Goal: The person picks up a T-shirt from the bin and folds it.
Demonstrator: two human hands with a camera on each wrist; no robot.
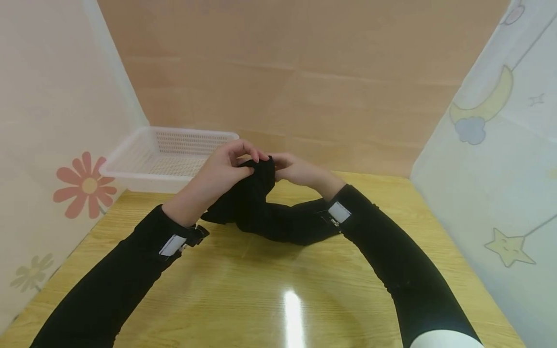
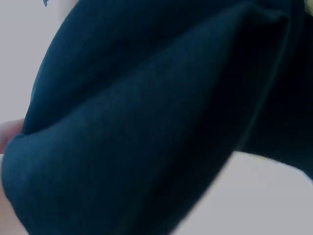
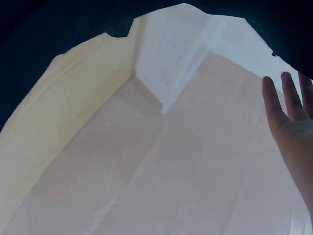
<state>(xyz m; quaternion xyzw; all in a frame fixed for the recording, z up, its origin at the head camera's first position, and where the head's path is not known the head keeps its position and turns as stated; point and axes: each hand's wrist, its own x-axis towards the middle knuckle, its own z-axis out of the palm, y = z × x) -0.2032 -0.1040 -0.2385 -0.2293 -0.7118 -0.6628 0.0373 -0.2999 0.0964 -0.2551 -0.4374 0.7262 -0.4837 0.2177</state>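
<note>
The left hand (image 1: 224,169) pinches the raised end of a soft black cloth item (image 1: 248,195) lying on the yellow wood-grain bench (image 1: 235,295). The right hand (image 1: 302,171) has 3 fingers spread; I cannot tell whether it pinches too. Arranging the cloth seems underway; continuing calls for a secure edge hold.

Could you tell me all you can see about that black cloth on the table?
The black cloth looks soft, smooth and plain, bluish in the left wrist view, with loose folds. Its raised end is bunched and pinched by the left hand; fingertips of the right hand meet that end, though their grip is hidden. The lower part lies rumpled on the wooden table, stretching towards the right sleeve. Its full shape cannot be told.
</note>
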